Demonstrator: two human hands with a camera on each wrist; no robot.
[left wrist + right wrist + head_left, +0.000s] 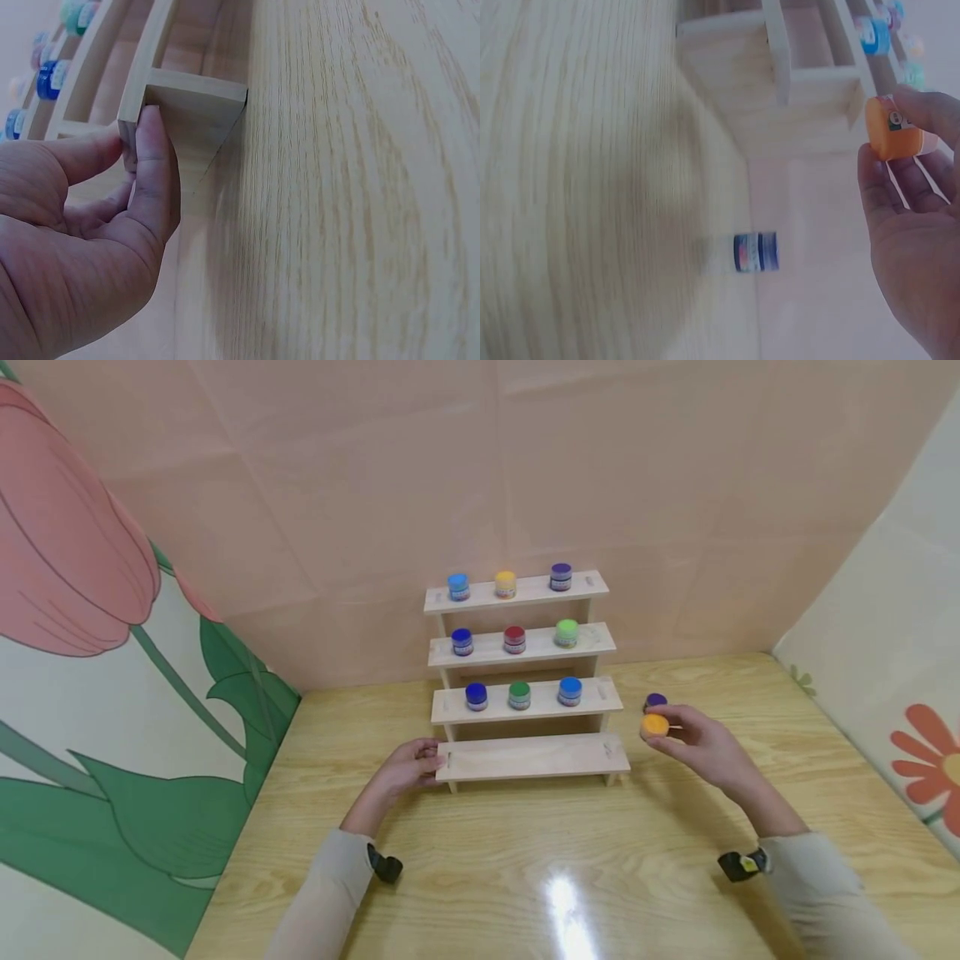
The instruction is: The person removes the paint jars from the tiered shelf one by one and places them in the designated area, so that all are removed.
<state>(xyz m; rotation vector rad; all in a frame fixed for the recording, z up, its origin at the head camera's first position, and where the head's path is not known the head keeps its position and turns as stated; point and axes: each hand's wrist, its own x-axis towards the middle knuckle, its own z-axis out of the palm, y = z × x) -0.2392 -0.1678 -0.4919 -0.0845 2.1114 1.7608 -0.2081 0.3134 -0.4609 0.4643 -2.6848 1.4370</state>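
Observation:
My left hand (pixel 408 767) pinches the left end of the lowest step of a wooden tiered shelf (pixel 532 758), thumb above and fingers beneath in the left wrist view. To the right of the shelf, my right hand (pixel 705 743) holds an orange paint jar (pixel 894 135) between thumb and fingers, above the table. A purple-lidded paint jar (pixel 756 252) stands on the table just behind that hand, partly hidden in the head view. The upper three steps each bear three small paint jars, among them a red one (pixel 514 640) and a dark green one (pixel 519 696). The lowest step is bare.
The shelf stands on a wood-grain table (pixel 465 877), near the pink back wall (pixel 360 527). Painted flowers cover the left wall (pixel 150 735) and the right wall (pixel 885 635). A glare spot lies on the table's front part.

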